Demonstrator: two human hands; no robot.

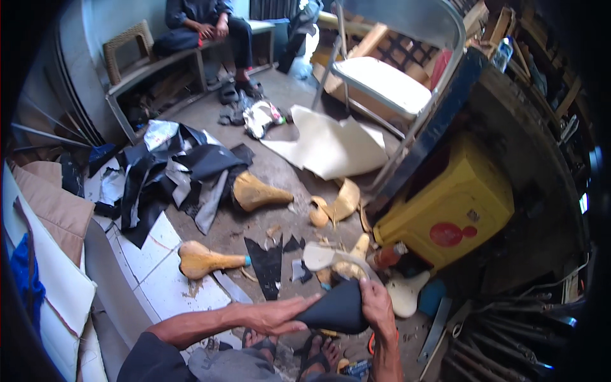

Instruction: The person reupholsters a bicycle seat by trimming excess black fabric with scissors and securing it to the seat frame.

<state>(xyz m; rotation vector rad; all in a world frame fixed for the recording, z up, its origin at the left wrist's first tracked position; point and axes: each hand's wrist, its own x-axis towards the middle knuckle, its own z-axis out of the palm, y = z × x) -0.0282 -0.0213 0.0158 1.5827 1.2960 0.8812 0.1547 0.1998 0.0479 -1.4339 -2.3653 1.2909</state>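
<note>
A black-covered bicycle saddle [336,307] is held up over my feet between both hands. My left hand [280,315] lies along its left side, the fingers stretched on the upper edge and the thumb lower down. Gripping the right end is my right hand [377,304], thumb on top; its other fingers are partly hidden. Beyond the saddle lie a pale curved shell [320,256] and a cream saddle-shaped piece [407,294]. A tan saddle foam [207,261] rests on the white tiles, and another tan foam [258,192] lies farther off.
Black scrap material [197,162] is heaped at left, with a cream sheet [331,143] farther back. A yellow plastic stool [455,204] lies tipped at right near a folding chair [382,83]. Dark metal rods [509,337] crowd the lower right. Another person [207,25] sits on a bench.
</note>
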